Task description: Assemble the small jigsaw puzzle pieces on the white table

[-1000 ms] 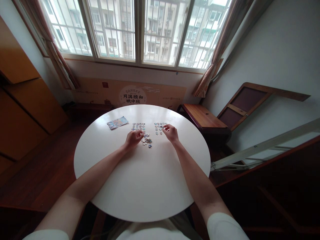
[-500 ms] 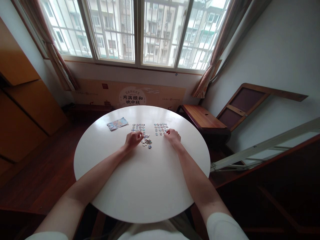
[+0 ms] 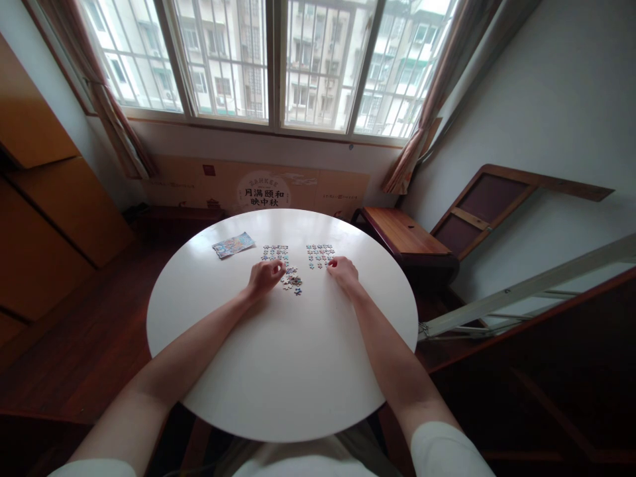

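My left hand (image 3: pixel 265 277) is closed in a pinch just left of a small loose pile of jigsaw pieces (image 3: pixel 294 281); whatever lies between its fingertips is too small to make out. Beyond it, a left group of jigsaw pieces (image 3: pixel 275 250) lies in rows, partly covered by the hand. My right hand (image 3: pixel 344 273) pinches a jigsaw piece at the near right corner of the right group of pieces (image 3: pixel 318 250), which is also laid out in rows. Its fingertips are low over the tabletop.
A colourful picture sheet (image 3: pixel 233 245) lies at the back left of the round white table (image 3: pixel 278 371). A wooden stool (image 3: pixel 407 230) stands behind the table to the right. A printed cardboard panel (image 3: pixel 342 189) leans below the window.
Hardly anything differs. My right hand has shifted very slightly at the corner of the right group; my left hand stays in place.
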{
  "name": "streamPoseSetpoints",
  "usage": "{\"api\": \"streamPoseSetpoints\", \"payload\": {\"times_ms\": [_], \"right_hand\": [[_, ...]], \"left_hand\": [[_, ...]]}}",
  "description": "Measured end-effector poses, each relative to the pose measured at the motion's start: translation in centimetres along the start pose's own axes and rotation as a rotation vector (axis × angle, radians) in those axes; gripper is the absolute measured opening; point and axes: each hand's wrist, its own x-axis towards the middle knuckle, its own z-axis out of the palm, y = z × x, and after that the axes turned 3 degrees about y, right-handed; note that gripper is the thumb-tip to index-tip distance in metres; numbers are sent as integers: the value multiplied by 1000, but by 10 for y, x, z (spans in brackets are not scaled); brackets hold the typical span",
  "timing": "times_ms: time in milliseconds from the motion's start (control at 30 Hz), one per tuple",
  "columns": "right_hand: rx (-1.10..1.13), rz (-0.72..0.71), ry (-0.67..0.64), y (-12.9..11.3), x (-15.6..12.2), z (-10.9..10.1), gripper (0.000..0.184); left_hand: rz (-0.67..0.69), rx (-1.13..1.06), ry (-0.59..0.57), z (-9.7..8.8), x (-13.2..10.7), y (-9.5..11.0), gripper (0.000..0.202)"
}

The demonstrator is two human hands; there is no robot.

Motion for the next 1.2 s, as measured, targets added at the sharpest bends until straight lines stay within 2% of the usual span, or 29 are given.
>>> {"api": "streamPoseSetpoints", "payload": {"times_ms": [467,1000,1100,1200], "right_hand": [[-9,-28,64,3,2,12,15],[7,-1,59,-2,0,8,16],[50,-82,98,-7,0,9,17],[157,-289,34,-15,-4,13,17]], "left_hand": [[-3,6,-2,1,0,-1,34],[-3,8,-16,1,0,-1,33],[-7,14,-32,2,0,-2,32],[-8,14,-40,2,1,-2,32]]}}
